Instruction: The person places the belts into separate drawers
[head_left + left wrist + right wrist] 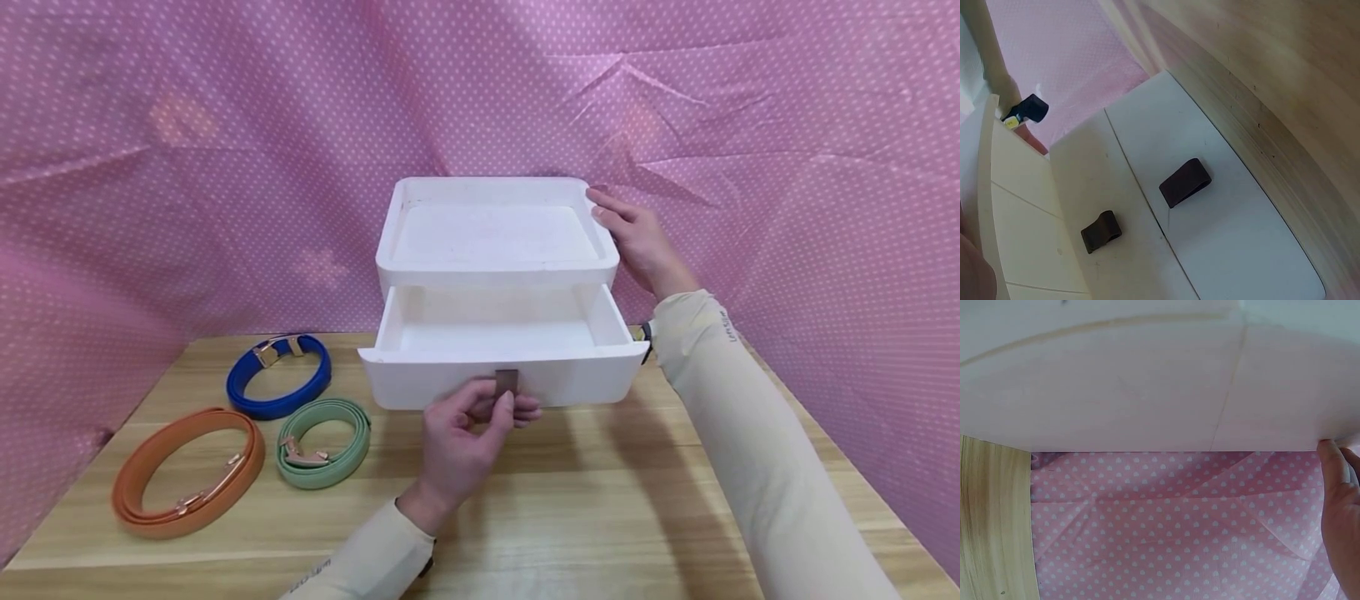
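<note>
2 pale sleeves (750, 450) come nearest, above a wooden table (585, 533). The left hand (461, 433) pinches a brown tab (507, 381), partly hiding the pulled-out drawer (577, 382). Left of it lie an orange belt (254, 454), green belt (322, 477) and blue belt (281, 407), coiled. Beyond, the right hand (636, 237) touches the white cabinet (498, 276) with straightish fingers, before pink dotted cloth (480, 83).

You have one white drawer unit (498, 276) with three drawers (420, 385) and three dark pull tabs (507, 380), three belts (321, 478) left of it, and one desk (592, 533) below.
</note>
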The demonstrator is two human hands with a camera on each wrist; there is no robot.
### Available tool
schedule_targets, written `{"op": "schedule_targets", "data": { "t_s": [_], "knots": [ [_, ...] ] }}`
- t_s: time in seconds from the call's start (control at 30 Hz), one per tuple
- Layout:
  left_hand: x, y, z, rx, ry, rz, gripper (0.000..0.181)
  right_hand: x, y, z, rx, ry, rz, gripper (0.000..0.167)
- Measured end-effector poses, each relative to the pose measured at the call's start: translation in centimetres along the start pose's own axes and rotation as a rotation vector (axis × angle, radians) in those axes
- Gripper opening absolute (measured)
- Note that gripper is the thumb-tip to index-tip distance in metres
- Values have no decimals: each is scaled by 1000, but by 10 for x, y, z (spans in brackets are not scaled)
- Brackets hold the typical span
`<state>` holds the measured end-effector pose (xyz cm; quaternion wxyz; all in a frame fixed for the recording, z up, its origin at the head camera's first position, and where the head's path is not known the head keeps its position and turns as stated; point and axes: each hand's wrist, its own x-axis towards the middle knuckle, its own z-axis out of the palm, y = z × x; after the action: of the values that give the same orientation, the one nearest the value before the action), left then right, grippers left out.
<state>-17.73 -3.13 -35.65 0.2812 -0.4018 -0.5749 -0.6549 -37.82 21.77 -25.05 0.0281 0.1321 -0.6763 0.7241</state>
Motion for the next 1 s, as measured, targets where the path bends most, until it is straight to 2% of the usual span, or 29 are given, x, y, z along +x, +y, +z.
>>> {"op": "schedule_targets", "data": {
  "t_s": [0.57, 1.0],
  "knots": [
    [1, -1, 2, 9, 3, 49, 12, 0, 0, -2, -24, 8, -4, 47],
    [-2, 2, 3, -31, 5, 37, 14, 0, 1, -2, 3, -4, -14, 48]
  ]
}}
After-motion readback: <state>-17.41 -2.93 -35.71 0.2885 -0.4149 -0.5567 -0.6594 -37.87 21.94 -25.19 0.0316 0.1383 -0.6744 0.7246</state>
